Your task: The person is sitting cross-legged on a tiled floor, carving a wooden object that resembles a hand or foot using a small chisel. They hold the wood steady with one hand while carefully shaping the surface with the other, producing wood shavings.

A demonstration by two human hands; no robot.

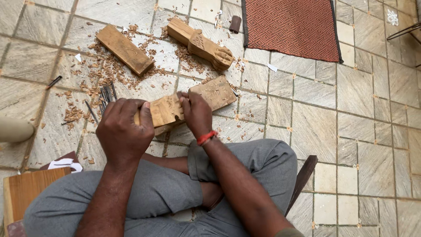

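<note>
On the tiled floor, between both hands: a flat tan carved wooden block.
Its long axis runs lower-left to upper-right; left hand fisted at its near end, right hand curled, fingers pressing its middle.

Plain wood block and carved piece on tiled floor, shavings scattered between. Chisels near shavings. Red mat top right. Wooden board bottom left.
</note>
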